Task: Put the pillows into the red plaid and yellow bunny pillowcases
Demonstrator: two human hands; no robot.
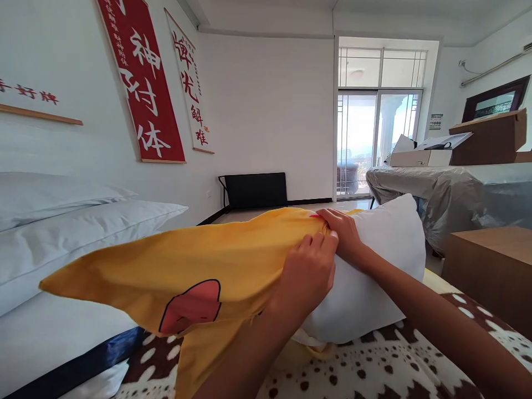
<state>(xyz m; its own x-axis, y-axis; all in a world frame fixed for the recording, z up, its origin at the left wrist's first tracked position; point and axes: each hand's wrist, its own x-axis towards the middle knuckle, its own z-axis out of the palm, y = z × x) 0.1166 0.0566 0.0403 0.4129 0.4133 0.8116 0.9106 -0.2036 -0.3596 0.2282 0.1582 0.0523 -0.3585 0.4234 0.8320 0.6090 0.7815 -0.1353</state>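
A yellow pillowcase (233,249) with a red, black-outlined patch stretches from the left toward the middle. Part of a white pillow (374,271) sits inside its opening, and the rest sticks out to the right. My left hand (311,266) has its fingers curled over the edge of the yellow cloth, on the near side. Just beyond it, my right hand (341,227) grips the same edge at the top, against the white pillow. Both hands are closed on the fabric and nearly touch. The far side of the opening is hidden.
Beneath lies a brown and white patterned blanket (357,371). White pillows (83,238) are stacked at the left. To the right stand a cardboard box (494,271) and a plastic-covered table (432,188) bearing boxes. A black folded panel (255,189) leans by the far wall.
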